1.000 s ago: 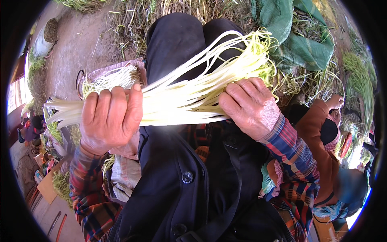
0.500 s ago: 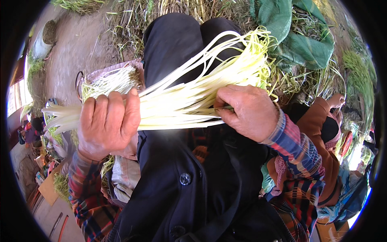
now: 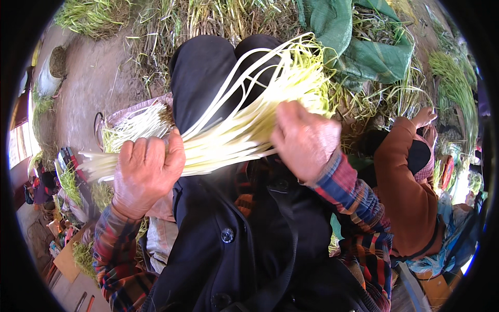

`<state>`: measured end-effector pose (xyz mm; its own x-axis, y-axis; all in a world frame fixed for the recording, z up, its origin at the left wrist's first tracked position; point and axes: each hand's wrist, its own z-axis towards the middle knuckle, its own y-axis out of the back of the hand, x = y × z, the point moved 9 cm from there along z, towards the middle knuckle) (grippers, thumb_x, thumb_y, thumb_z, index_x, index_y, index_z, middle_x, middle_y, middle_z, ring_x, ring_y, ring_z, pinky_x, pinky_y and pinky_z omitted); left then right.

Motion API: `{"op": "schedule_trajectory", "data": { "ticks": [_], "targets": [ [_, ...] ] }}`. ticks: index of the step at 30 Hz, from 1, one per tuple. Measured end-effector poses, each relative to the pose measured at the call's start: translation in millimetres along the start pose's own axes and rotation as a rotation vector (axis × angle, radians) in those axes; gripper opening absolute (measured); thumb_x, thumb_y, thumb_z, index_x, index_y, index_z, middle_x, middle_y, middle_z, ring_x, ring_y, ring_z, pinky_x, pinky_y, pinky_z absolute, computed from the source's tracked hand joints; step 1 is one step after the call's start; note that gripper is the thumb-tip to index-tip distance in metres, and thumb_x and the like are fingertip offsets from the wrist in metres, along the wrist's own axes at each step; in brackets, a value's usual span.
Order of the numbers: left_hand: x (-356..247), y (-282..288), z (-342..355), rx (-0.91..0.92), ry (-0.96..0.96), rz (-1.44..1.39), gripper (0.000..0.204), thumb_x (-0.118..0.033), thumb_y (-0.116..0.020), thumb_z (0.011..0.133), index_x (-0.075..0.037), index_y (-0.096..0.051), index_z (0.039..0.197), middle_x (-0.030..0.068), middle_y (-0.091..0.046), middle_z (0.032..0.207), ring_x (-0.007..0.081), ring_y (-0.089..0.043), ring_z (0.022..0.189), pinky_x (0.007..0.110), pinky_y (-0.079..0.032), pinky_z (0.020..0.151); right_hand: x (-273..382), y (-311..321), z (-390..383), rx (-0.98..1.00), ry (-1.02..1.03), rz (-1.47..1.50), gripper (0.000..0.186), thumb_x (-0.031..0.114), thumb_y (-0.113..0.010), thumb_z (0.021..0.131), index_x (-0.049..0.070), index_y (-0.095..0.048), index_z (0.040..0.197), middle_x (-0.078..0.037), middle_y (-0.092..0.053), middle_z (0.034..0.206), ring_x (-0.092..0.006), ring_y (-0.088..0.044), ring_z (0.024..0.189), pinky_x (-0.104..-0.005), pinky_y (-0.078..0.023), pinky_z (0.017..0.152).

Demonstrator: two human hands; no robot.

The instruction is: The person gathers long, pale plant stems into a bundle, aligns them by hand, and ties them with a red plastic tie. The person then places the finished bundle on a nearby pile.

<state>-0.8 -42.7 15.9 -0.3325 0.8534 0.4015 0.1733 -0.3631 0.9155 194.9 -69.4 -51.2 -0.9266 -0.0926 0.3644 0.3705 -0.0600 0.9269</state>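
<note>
A long bundle of pale, leafy vegetable stalks lies across in front of my lap, whitish at the left end and yellow-green with curling tips at the upper right. My left hand is closed around its white end, thumb up, with the stalk ends sticking out to the left. Over the middle of the bundle, my right hand has its fingers curled in on stalks; motion blurs it, and the fingertips are partly hidden. A few stalks arch loose above the rest.
Beside my left knee, more white stalks lie on a pink cloth. Straw-like plant litter and a green woven sack lie beyond my knees. A person in a brown sleeve sits at my right. Green plants are heaped at the far left.
My right hand has shifted slightly left along the bundle and now blurs. The left hand keeps its grip, a little lower and to the right in the picture. The whole view has shifted somewhat.
</note>
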Motion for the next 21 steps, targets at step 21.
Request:
{"op": "schedule_trajectory", "data": {
  "ticks": [21],
  "targets": [
    [34.1,-20.8,-30.6,-0.022,0.157,0.056,0.037,-0.005,-0.064,0.080,-0.001,-0.062,0.117,0.0089,-0.054,0.088,0.0219,-0.055,0.071,0.035,-0.045,0.064,17.3,6.2,-12.9,-0.092,0.260,0.183,0.038,0.013,-0.070,0.077,0.013,-0.066,0.115,-0.003,-0.063,0.105,-0.0211,-0.061,0.094,-0.0373,-0.048,0.078]
  ]
}}
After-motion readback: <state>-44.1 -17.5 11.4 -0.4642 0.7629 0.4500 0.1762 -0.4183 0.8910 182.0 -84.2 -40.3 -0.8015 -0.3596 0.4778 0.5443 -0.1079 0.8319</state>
